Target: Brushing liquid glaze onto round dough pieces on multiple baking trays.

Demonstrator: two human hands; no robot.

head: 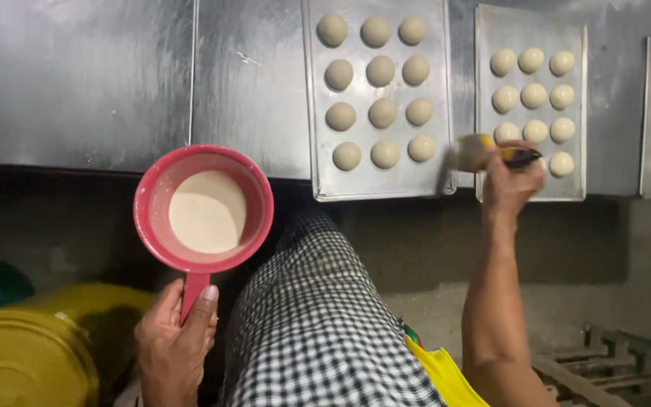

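Across the top of the view runs the dark, shiny metal desk, w/ three flat rectangular metal baking trays on it: the middle tray carries twelve tan dough balls in rows of three, the tray to its right holds paler balls, and a third is cut off by the frame edge. Below left sits a round yellow drum lid, partly out of view. The left hand is closed round the handle of a red plastic scoop-style dipper, held level in front of the desk edge, approx. half full of pale cream liquid. The right hand is clenched on a yellow-handled pastry brush, which hovers over the gap betw. the two nearer trays, bristles pointing left. Judging from this, brushing goes best w/ light strokes, bristles not overloaded, dipper kept level so nothing slops. The brush is motion-blurred, so whether it touches a ball can't be told; the right tray's bottom row is partly hidden behind the hand, and the metal rack lower right is dim.
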